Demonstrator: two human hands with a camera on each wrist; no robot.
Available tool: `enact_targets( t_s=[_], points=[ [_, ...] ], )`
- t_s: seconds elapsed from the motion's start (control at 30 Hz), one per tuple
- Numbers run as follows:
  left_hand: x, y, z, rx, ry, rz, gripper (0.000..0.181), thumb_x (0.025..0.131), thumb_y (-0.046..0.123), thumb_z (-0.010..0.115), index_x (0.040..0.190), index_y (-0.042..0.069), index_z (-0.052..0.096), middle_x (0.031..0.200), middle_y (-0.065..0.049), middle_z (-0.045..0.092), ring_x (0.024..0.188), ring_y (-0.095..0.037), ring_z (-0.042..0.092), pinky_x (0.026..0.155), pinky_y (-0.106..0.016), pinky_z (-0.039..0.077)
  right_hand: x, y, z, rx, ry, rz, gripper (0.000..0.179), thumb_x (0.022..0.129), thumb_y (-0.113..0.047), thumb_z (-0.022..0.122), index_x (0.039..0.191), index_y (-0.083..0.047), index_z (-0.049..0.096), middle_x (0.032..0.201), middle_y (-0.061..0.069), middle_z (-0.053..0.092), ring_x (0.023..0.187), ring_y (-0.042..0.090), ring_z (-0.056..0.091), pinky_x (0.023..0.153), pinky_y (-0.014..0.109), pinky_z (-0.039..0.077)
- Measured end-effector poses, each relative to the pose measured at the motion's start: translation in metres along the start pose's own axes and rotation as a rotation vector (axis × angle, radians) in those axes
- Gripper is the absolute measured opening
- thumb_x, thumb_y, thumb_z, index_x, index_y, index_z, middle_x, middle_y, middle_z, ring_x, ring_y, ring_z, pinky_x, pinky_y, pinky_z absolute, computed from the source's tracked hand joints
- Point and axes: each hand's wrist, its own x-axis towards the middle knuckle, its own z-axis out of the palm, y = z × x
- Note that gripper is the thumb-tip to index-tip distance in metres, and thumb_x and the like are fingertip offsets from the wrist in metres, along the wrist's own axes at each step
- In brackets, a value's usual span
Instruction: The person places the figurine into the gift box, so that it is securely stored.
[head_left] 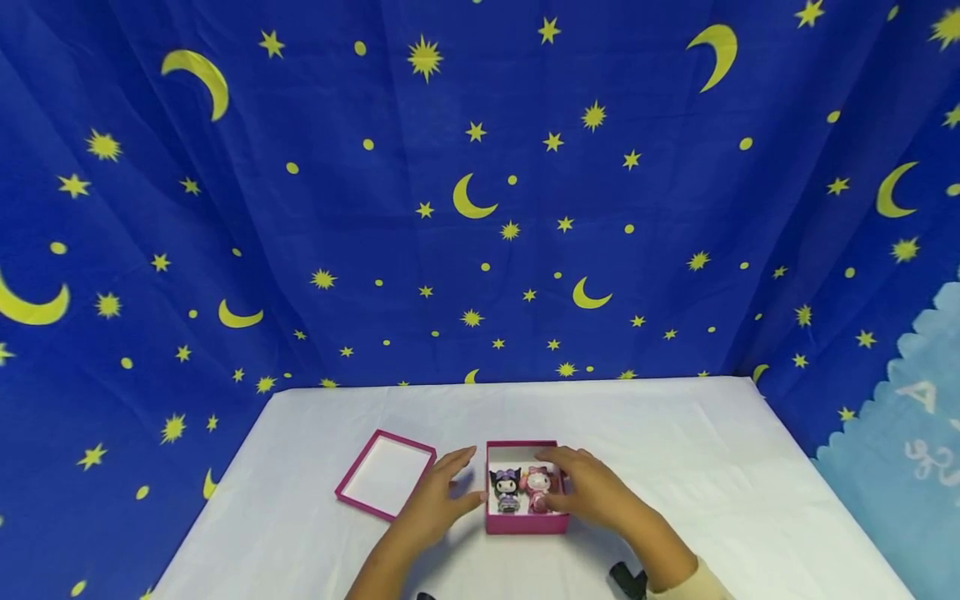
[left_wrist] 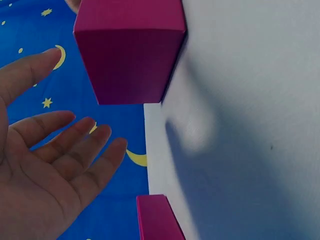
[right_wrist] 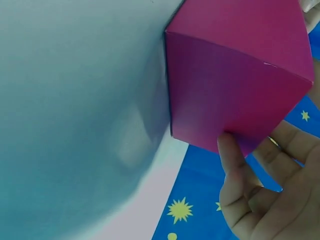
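White tabletop (head_left: 697,467) runs back to a blue curtain (head_left: 397,175) of yellow moons and stars; pale blue cloth (head_left: 900,475) at far right. Pink box (head_left: 527,524) sits lidless near mid-table, black-eared doll (head_left: 507,492) and pink doll (head_left: 537,482) inside. Lid (head_left: 378,475) lies to its left, hollow side up. My left hand (head_left: 438,502) spreads just beside the box. My right hand (head_left: 596,490) overhangs its right side, thumb and forefinger apart; whether it grips the pink doll, I cannot tell.

The white table (head_left: 712,467) stretches under and beyond the left hand (head_left: 437,502) and right hand (head_left: 596,492). On it, an open magenta box (head_left: 527,524) stands between them, and a shallow magenta lid (head_left: 382,475) lies just left of the left hand.
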Motion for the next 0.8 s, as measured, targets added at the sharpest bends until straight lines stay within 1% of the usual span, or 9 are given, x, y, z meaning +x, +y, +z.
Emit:
enact_targets(
  t_s=[0.13, 0.23, 0.37, 0.43, 0.53, 0.67, 0.8],
  points=[
    [0.001, -0.002, -0.004, -0.011, 0.071, -0.017, 0.067, 0.090, 0.025, 0.077, 0.149, 0.010, 0.050, 0.149, -0.015, 0.053, 0.129, -0.039, 0.058, 0.104, -0.053, 0.053, -0.007, 0.001, -0.001, 0.024, 0.011, -0.027, 0.066, 0.083, -0.028, 0.083, 0.141, -0.010, 0.058, 0.148, 0.013, 0.055, 0.137, 0.040, 0.050, 0.113, 0.060, 0.044],
    [0.003, -0.004, -0.006, -0.023, 0.148, -0.006, 0.064, 0.089, 0.020, 0.078, 0.147, 0.009, 0.052, 0.144, -0.014, 0.058, 0.129, -0.036, 0.059, 0.103, -0.050, 0.054, -0.011, 0.001, -0.002, 0.042, 0.018, -0.028, 0.068, 0.084, -0.029, 0.081, 0.144, -0.011, 0.056, 0.155, 0.010, 0.047, 0.142, 0.042, 0.046, 0.114, 0.062, 0.042],
    [0.004, -0.008, -0.010, -0.031, 0.236, -0.006, 0.062, 0.087, 0.015, 0.079, 0.144, 0.006, 0.055, 0.137, -0.014, 0.063, 0.128, -0.036, 0.059, 0.104, -0.049, 0.053, -0.014, 0.001, -0.003, 0.067, 0.014, 0.001, 0.076, 0.085, -0.038, 0.081, 0.149, -0.013, 0.050, 0.164, 0.006, 0.037, 0.146, 0.041, 0.040, 0.115, 0.063, 0.039],
    [0.003, -0.011, -0.012, -0.036, 0.257, -0.029, 0.061, 0.087, 0.014, 0.078, 0.143, 0.007, 0.055, 0.136, -0.014, 0.063, 0.128, -0.037, 0.059, 0.104, -0.048, 0.053, -0.016, 0.003, -0.003, 0.072, 0.011, 0.012, 0.083, 0.084, -0.043, 0.080, 0.153, -0.012, 0.046, 0.166, 0.005, 0.033, 0.147, 0.040, 0.039, 0.117, 0.062, 0.038],
    [0.001, -0.016, -0.015, -0.041, 0.271, -0.072, 0.061, 0.088, 0.013, 0.078, 0.144, 0.009, 0.055, 0.138, -0.013, 0.062, 0.129, -0.038, 0.059, 0.106, -0.047, 0.053, -0.018, 0.006, -0.002, 0.085, 0.003, 0.014, 0.091, 0.085, -0.050, 0.078, 0.156, -0.009, 0.039, 0.168, 0.006, 0.029, 0.148, 0.039, 0.038, 0.119, 0.061, 0.035],
    [-0.003, -0.022, -0.021, -0.034, 0.277, -0.095, 0.060, 0.088, 0.013, 0.078, 0.143, 0.009, 0.056, 0.137, -0.014, 0.062, 0.128, -0.039, 0.059, 0.103, -0.045, 0.055, -0.020, 0.008, -0.002, 0.102, -0.005, 0.008, 0.094, 0.086, -0.053, 0.075, 0.158, -0.008, 0.033, 0.169, 0.007, 0.025, 0.150, 0.040, 0.034, 0.120, 0.061, 0.032],
    [-0.006, -0.028, -0.026, -0.049, 0.287, -0.114, 0.059, 0.088, 0.013, 0.078, 0.143, 0.007, 0.056, 0.134, -0.015, 0.062, 0.128, -0.039, 0.059, 0.101, -0.042, 0.056, -0.021, 0.010, -0.001, 0.123, -0.013, 0.024, 0.096, 0.086, -0.055, 0.075, 0.160, -0.011, 0.031, 0.170, 0.006, 0.022, 0.152, 0.040, 0.030, 0.121, 0.062, 0.029]
  ],
)
